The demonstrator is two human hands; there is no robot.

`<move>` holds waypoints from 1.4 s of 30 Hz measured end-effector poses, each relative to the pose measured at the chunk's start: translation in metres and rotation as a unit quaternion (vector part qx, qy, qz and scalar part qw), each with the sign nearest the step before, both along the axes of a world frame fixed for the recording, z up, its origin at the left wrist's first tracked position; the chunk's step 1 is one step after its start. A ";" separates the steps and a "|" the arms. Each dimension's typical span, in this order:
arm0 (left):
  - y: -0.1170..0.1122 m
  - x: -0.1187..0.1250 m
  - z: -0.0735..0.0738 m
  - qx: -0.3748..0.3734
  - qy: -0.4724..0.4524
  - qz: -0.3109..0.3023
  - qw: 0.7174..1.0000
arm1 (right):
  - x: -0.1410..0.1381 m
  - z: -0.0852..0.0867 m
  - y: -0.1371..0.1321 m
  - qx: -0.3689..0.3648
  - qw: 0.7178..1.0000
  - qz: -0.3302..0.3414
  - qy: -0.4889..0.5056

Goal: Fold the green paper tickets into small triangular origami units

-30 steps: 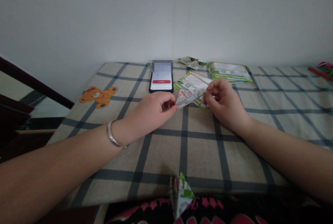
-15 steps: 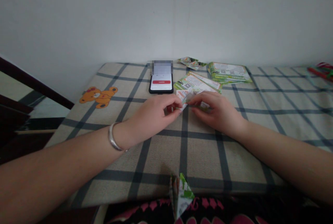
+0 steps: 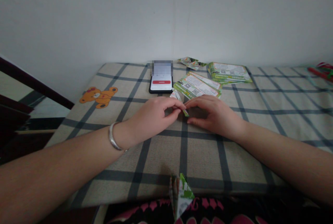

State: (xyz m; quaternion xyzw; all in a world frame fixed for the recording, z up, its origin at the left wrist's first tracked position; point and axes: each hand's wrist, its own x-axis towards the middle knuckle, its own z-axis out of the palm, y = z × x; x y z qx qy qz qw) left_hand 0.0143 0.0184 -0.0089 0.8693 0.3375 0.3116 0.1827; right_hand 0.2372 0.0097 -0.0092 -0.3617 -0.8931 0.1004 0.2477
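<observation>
A small folded piece of printed paper (image 3: 177, 94) shows between my two hands near the middle of the table; its green-edged tip (image 3: 185, 113) pokes out below the fingertips. My left hand (image 3: 158, 114), with a silver bangle on the wrist, pinches this paper between thumb and fingers. My right hand (image 3: 215, 113) meets it from the other side, fingertips against the paper and left fingertips. The right thumb stands apart below, with a gap to the fingers. Fingers hide much of the paper. Just beyond lie flat printed leaflets (image 3: 196, 85) in green and white.
A phone (image 3: 161, 84) with a lit screen lies behind my left hand. Toward the wall are folded paper pieces (image 3: 191, 63) and a leaflet stack (image 3: 229, 72). A folded paper piece (image 3: 183, 196) stands at the near edge of the checked tablecloth (image 3: 119, 179).
The paper between my hands has turned and now looks narrower, with its tip pointing down toward me. My right fingers shifted left to the left fingertips, and the right thumb dropped lower.
</observation>
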 end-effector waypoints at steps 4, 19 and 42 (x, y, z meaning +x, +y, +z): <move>0.000 0.001 0.000 0.001 0.008 -0.006 1.000 | 0.000 0.000 -0.002 0.018 1.000 -0.022 0.004; -0.003 0.000 0.005 0.039 0.034 -0.033 0.998 | 0.000 0.000 -0.004 0.018 0.995 -0.077 0.053; -0.004 -0.004 0.007 0.212 0.097 -0.012 0.972 | 0.000 -0.001 -0.004 -0.055 0.988 -0.060 0.129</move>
